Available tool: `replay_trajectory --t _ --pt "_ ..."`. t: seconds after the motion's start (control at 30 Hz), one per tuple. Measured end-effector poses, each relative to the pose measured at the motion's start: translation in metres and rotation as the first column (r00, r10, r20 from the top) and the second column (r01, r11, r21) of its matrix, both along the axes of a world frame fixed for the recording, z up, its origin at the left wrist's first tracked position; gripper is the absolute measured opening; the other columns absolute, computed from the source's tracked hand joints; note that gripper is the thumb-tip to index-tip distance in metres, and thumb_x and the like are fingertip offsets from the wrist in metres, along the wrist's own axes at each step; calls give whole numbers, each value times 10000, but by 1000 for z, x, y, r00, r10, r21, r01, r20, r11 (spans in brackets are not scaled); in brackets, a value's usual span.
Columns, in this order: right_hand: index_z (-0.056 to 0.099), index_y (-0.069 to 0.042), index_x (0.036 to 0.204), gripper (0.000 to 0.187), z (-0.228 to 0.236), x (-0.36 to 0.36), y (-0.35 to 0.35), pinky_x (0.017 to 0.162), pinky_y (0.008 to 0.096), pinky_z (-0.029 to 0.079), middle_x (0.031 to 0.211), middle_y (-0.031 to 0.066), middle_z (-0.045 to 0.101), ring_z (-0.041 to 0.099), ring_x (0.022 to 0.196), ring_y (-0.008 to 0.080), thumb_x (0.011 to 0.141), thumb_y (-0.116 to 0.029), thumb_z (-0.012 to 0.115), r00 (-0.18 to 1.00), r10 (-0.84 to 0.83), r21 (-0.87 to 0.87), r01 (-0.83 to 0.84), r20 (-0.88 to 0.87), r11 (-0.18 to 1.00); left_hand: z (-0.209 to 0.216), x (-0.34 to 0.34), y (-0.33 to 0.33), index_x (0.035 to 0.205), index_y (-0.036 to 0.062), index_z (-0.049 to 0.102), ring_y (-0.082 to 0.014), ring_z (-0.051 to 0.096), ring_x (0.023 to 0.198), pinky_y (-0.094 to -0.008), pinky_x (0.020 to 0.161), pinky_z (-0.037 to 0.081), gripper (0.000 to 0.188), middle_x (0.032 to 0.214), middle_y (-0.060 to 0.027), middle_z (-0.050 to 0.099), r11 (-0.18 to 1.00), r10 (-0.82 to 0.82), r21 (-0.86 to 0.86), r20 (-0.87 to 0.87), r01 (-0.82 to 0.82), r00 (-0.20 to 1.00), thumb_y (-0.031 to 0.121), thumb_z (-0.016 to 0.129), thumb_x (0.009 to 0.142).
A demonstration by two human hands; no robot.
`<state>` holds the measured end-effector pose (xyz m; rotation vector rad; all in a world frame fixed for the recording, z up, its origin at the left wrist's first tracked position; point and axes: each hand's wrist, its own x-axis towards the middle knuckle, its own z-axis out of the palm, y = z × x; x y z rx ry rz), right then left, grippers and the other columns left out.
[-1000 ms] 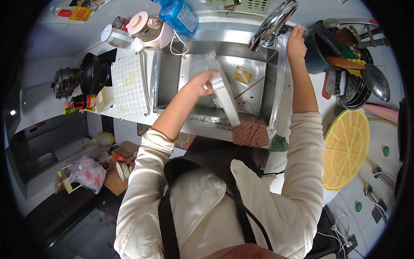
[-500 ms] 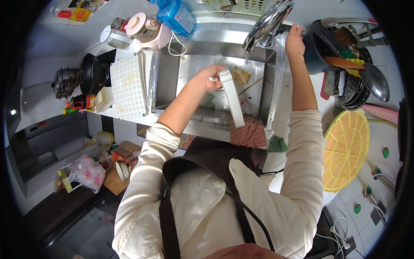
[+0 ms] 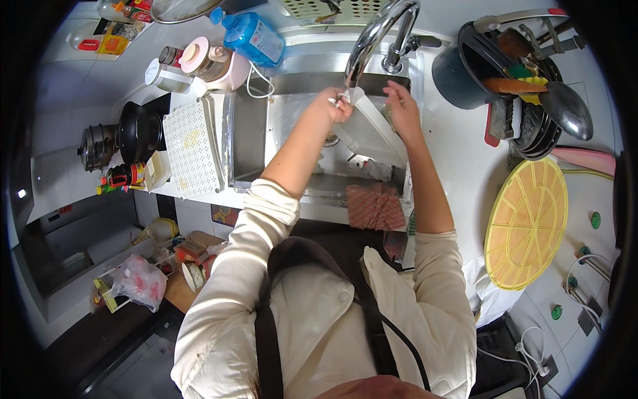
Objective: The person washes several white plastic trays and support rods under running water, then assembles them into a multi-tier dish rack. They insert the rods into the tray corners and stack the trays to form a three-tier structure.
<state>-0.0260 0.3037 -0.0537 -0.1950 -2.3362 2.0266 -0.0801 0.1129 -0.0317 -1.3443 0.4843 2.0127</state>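
Observation:
My left hand (image 3: pixel 337 106) is closed on the upper left corner of a white, shallow, rectangular plastic tray (image 3: pixel 373 132), held tilted over the sink (image 3: pixel 248 136). Directly above that corner is the spout of the chrome faucet (image 3: pixel 365 46). At the tray's right side is my right hand (image 3: pixel 404 114), its fingers bent and apart; whether they touch the tray I cannot tell. Part of the sink floor is hidden behind the tray and my left forearm. A reddish cloth (image 3: pixel 375 207) hangs over the sink's front edge.
On the left stand a white perforated rack (image 3: pixel 193 149), a pink-lidded jug (image 3: pixel 211 61) and a blue bottle (image 3: pixel 256 40). To the right are a dark bucket (image 3: pixel 458 76) of utensils, a black ladle (image 3: pixel 567 118) and a round yellow-rimmed board (image 3: pixel 527 223).
My right hand has come from beside the faucet down and left to the tray. My left hand has raised the tray toward the spout and turned its broad face into view.

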Motion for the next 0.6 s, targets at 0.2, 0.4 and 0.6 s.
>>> replay_trajectory --t 0.2,0.4,0.6 --pt "555 -66 1154 337 32 20 -53 775 378 462 980 150 632 599 871 297 949 -301 426 998 44 389 -21 -50 921 -9 7 -15 760 17 526 -96 449 398 -170 291 313 303 630 -71 550 999 46 -22 -56 -47 997 118 292 924" --pt "599 -86 1058 311 50 5 -111 741 455 466 893 158 645 594 847 353 901 -322 472 948 179 575 6 -264 818 3 20 -27 952 -7 564 -256 640 718 -296 493 523 276 870 -145 625 992 6 -120 -157 -25 988 159 344 936" --pt "647 -37 914 439 32 -28 -99 786 431 486 876 252 637 593 930 421 847 -452 521 973 201 359 -229 115 905 3 14 -62 777 7 521 -62 401 328 -146 259 320 287 534 -23 479 962 238 -125 -63 -244 969 92 294 931"
